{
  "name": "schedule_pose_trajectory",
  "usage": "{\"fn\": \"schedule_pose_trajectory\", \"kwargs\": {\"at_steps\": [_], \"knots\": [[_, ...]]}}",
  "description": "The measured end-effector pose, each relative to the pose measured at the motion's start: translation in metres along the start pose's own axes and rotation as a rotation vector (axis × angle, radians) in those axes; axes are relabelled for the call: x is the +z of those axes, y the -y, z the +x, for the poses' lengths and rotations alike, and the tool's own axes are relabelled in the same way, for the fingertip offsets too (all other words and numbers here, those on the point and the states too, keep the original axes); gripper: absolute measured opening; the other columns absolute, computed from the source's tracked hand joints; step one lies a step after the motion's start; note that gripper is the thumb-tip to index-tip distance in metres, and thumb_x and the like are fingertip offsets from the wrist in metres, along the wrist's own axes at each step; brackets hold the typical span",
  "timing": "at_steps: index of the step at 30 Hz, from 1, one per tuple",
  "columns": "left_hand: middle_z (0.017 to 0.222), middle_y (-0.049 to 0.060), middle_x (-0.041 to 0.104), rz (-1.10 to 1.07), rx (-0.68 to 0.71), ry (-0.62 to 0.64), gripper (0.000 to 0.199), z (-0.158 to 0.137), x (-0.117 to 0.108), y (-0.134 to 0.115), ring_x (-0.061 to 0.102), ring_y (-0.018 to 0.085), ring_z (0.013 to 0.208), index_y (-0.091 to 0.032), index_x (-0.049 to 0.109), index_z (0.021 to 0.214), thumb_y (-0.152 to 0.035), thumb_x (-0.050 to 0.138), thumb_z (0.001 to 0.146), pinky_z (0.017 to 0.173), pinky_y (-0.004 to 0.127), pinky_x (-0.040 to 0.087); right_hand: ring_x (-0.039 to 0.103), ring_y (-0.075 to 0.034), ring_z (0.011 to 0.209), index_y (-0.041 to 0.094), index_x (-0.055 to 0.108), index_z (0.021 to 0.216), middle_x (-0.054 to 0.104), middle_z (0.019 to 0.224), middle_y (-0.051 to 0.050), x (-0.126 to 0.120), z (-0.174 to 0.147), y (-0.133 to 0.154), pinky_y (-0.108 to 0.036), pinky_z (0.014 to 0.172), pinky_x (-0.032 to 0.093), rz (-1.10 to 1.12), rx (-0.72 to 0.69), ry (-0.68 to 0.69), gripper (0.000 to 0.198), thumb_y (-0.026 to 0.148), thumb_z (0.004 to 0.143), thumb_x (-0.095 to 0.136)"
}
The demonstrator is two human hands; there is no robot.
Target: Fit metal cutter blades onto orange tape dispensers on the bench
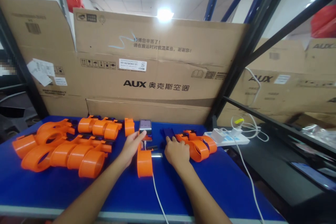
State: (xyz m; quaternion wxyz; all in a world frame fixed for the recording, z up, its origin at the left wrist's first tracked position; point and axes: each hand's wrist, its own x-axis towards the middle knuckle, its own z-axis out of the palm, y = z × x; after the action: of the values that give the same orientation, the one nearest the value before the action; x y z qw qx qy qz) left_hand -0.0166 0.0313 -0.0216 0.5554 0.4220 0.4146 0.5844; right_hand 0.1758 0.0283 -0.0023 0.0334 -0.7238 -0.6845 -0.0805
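Observation:
In the middle of the blue tabletop a phone (145, 125) with a lit screen rests against an orange part. My left hand (132, 147) is closed at its lower left edge, thumb on top; its other fingers are mostly hidden. A white cable (157, 194) runs up toward the phone's lower end. Just below, an orange ring-shaped part (145, 163) stands beside a short metallic strip (156, 155). My right hand (177, 152) lies palm down with its fingers apart, fingertips at a dark blue flat piece (168, 132) that barely stands out from the tabletop.
Several orange rings with dark clips (90, 163) fill the table's left side, and more orange rings (198, 149) stand right of my right hand. A white power strip (236, 138) with cables lies at the right edge. Cardboard (157, 66) and dark rack posts (233, 59) rise behind.

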Motion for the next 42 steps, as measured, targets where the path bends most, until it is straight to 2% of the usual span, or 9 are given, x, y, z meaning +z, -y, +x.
{"fn": "schedule_pose_trajectory", "kwargs": {"at_steps": [4,7,9,11,14,17,22,32,42], "knots": [[0.057,-0.003,0.055,-0.004,0.005,-0.003,0.046,0.0,0.0,-0.001,0.049,0.01,0.05,-0.018,0.068,0.082,-0.06,0.081,0.069,0.051,0.022,0.036,0.057,-0.04,0.112,0.025,0.059,0.14,0.065,0.129,-0.019,0.001,-0.001,-0.002,-0.049,0.086,0.038,0.022,-0.022,-0.049,0.051,0.019,0.091,0.048],[0.059,-0.004,0.053,-0.005,0.024,0.0,0.045,-0.001,0.0,-0.001,0.047,0.009,0.05,-0.018,0.068,0.082,-0.059,0.081,0.069,0.05,0.021,0.035,0.055,-0.039,0.114,0.02,0.065,0.133,0.07,0.119,-0.02,-0.002,0.001,-0.003,-0.047,0.089,0.038,0.095,-0.049,-0.134,0.044,0.021,0.093,0.047],[0.061,-0.004,0.054,-0.003,0.043,0.0,0.045,-0.002,0.001,-0.001,0.046,0.008,0.05,-0.018,0.069,0.084,-0.059,0.082,0.07,0.05,0.021,0.034,0.056,-0.036,0.112,0.016,0.068,0.126,0.07,0.116,-0.019,-0.006,0.002,-0.002,-0.046,0.092,0.039,0.228,-0.104,-0.236,0.039,0.026,0.097,0.044],[0.063,-0.004,0.056,0.004,0.052,0.006,0.045,-0.001,0.001,-0.001,0.045,0.008,0.05,-0.018,0.07,0.086,-0.058,0.081,0.07,0.049,0.021,0.033,0.058,-0.032,0.109,0.017,0.069,0.123,0.071,0.117,-0.016,-0.008,0.002,0.001,-0.043,0.095,0.041,0.453,-0.225,-0.32,0.038,0.032,0.1,0.042],[0.065,-0.003,0.057,-0.007,0.045,0.015,0.047,0.002,0.001,0.0,0.044,0.007,0.05,-0.017,0.071,0.09,-0.058,0.081,0.07,0.048,0.021,0.033,0.062,-0.025,0.102,0.021,0.066,0.128,0.071,0.114,-0.01,-0.007,-0.001,0.009,-0.038,0.093,0.047,0.783,-0.429,-0.306,0.038,0.039,0.099,0.049],[0.066,-0.003,0.056,-0.032,0.045,0.011,0.046,0.002,0.002,0.001,0.044,0.007,0.049,-0.017,0.071,0.091,-0.057,0.082,0.07,0.048,0.02,0.033,0.064,-0.025,0.098,0.023,0.063,0.132,0.071,0.108,-0.01,-0.003,-0.004,0.016,-0.039,0.089,0.05,0.897,-0.483,-0.263,0.042,0.041,0.094,0.058],[0.067,-0.003,0.058,-0.005,0.049,0.091,0.045,-0.003,0.005,-0.001,0.044,0.006,0.045,-0.018,0.07,0.093,-0.056,0.081,0.072,0.046,0.021,0.033,0.065,-0.023,0.09,0.021,0.062,0.133,0.071,0.099,-0.009,0.001,-0.006,0.02,-0.035,0.083,0.052,0.916,-0.445,-0.284,0.043,0.035,0.093,0.058],[0.047,-0.008,0.042,0.098,0.085,0.036,0.045,-0.007,0.006,-0.005,0.035,0.005,0.04,-0.015,0.067,0.082,-0.059,0.078,0.074,0.041,0.02,0.024,0.061,-0.02,0.075,0.018,0.064,0.127,0.068,0.083,-0.006,0.01,-0.009,0.023,-0.028,0.066,0.048,0.756,-0.588,-0.433,0.035,0.024,0.094,0.053],[0.046,-0.007,0.045,0.156,0.125,0.066,0.043,-0.008,0.005,-0.007,0.038,0.006,0.04,-0.016,0.066,0.078,-0.057,0.077,0.076,0.043,0.02,0.027,0.061,-0.019,0.075,0.017,0.063,0.128,0.067,0.084,-0.006,0.011,-0.009,0.023,-0.027,0.07,0.049,0.695,-0.609,-0.486,0.035,0.023,0.097,0.047]]}}
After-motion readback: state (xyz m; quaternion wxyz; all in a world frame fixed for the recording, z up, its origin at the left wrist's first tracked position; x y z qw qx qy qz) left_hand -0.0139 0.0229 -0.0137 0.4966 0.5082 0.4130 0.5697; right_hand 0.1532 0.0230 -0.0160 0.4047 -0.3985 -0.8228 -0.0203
